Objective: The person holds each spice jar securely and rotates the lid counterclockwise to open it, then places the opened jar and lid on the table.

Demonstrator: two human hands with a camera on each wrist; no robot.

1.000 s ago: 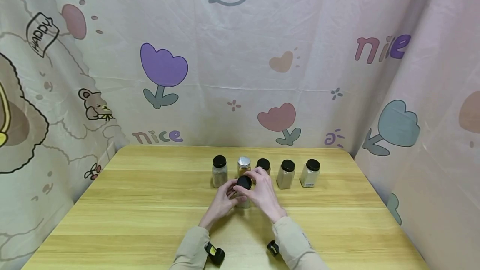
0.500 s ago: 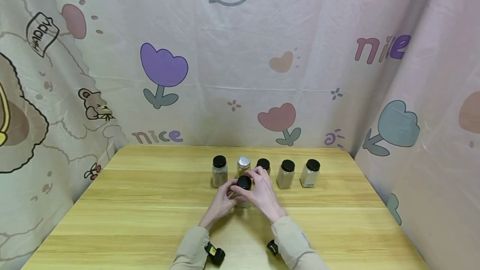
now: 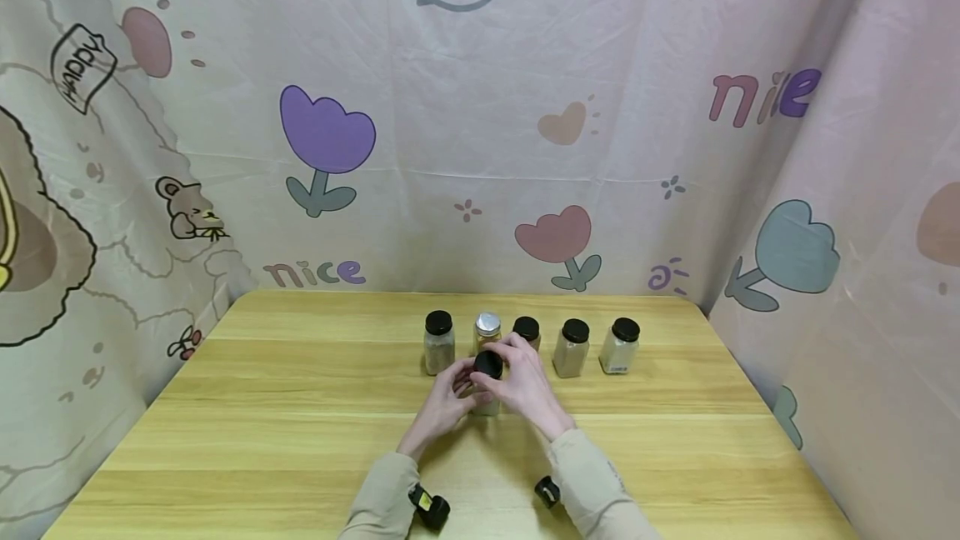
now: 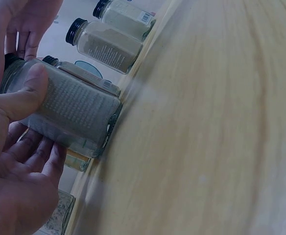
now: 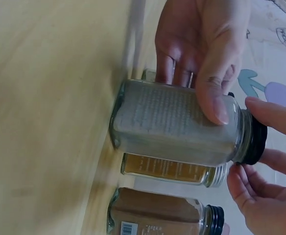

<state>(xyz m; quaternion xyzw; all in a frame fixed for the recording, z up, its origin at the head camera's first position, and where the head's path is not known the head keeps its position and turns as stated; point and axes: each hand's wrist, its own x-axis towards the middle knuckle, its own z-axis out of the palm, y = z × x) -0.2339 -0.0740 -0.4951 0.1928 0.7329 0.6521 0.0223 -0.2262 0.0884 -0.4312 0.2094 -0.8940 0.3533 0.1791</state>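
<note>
A glass spice jar (image 5: 172, 122) of greyish powder, with printed text on its side, stands on the wooden table in front of a row of jars. My left hand (image 3: 442, 407) grips its body, the thumb (image 4: 33, 88) across the printed face and the fingers behind. Around the black lid (image 3: 488, 365) my right hand (image 3: 525, 382) curls, thumb on one side and fingers on the other. The lid sits on the jar's neck in the right wrist view. Part of the lid is hidden by the fingers in the left wrist view.
Behind stand a black-lidded jar (image 3: 439, 344) at left, a silver-lidded jar (image 3: 487, 327) of orange-yellow powder, a brown-powder jar (image 5: 155, 210), and two pale-powder jars (image 3: 572, 348) at right. A printed curtain (image 3: 450, 148) hangs beyond the table's back edge.
Around the black lid my right hand's thumb and fingers have shifted slightly, first toward the left, then back. My left hand and the jar stay in place.
</note>
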